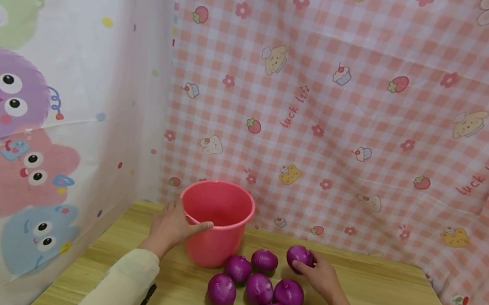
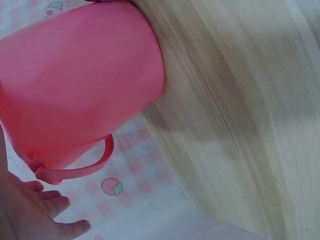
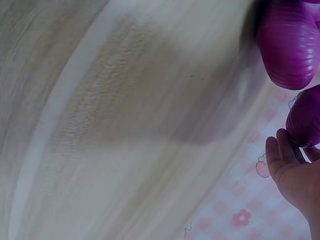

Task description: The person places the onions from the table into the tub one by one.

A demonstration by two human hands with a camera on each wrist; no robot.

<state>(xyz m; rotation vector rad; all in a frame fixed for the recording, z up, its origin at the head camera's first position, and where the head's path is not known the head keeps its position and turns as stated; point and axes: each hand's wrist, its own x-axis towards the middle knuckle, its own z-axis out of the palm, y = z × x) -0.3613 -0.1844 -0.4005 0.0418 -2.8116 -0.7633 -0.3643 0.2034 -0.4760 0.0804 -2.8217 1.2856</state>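
A pink plastic bucket (image 1: 213,244) stands upright on the wooden table. My left hand (image 1: 172,227) is at the near-left side of its rim, the thumb lying along the rim. In the left wrist view its fingers (image 2: 56,206) are loosely extended beside the bucket's handle (image 2: 82,171). My right hand (image 1: 322,278) holds a purple onion (image 1: 298,258) between thumb and fingers, right of the bucket. That onion (image 3: 306,117) is partly cut off in the right wrist view. Several more purple onions (image 1: 259,289) lie grouped in front of the bucket.
The wooden table (image 1: 374,296) ends against a pink checked cloth (image 1: 347,125) behind. A white cloth with cartoon figures (image 1: 133,105) hangs at the left. A small black object (image 1: 146,298) shows beside the left sleeve.
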